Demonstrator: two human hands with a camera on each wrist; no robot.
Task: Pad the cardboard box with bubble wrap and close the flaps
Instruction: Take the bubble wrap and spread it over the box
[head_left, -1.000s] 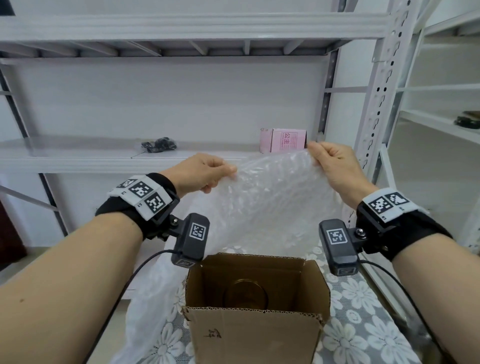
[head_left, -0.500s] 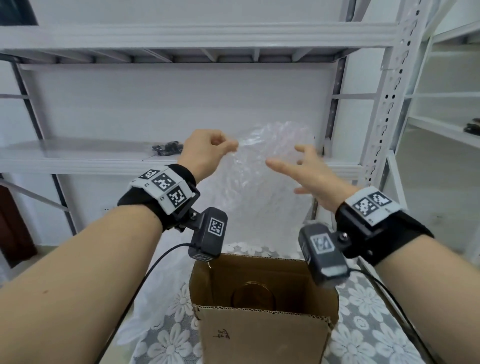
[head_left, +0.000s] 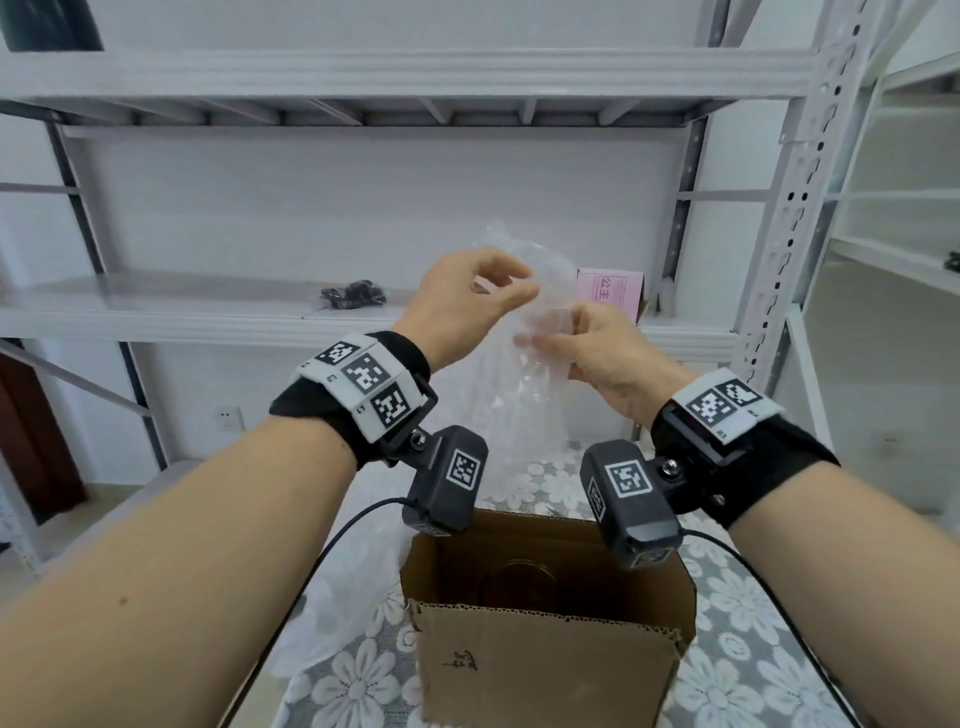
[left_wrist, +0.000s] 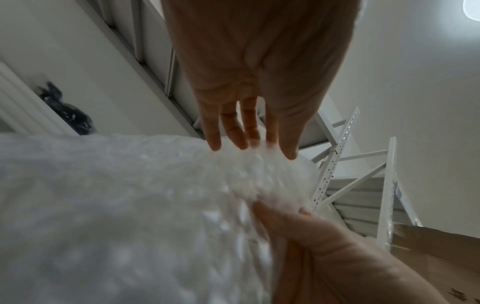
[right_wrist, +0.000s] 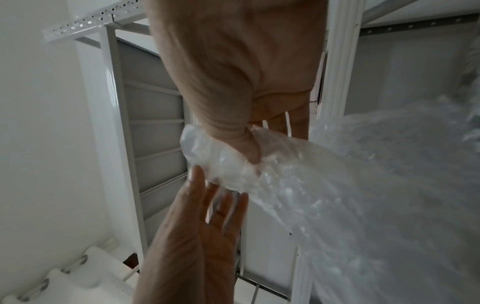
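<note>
right hand (head_left: 605, 353): pinches the gathered top of the bubble wrap (head_left: 511, 395), thumb and fingers curled round it.
left hand (head_left: 470, 299): fingers straight and relaxed, tips against the wrap, no grip visible in the wrist views.
wrap position: held up above and behind the cardboard box (head_left: 545, 623); tail hangs down to the table (head_left: 737, 670) on the left of the box.
box: open, flaps up, a round object sits inside at the bottom; no wrap in it yet.
risk 1: only one hand holds a slick bunched sheet, so it could slip out on the way down.
risk 2: long tail may drag outside the box or snag the near flap and tip the box.
risk 3: a tight wad leaves the sides unpadded.
change vs 1 s ago: wrap was spread wide between both hands; now it is bunched, hands close together, right hand regripped.
</note>
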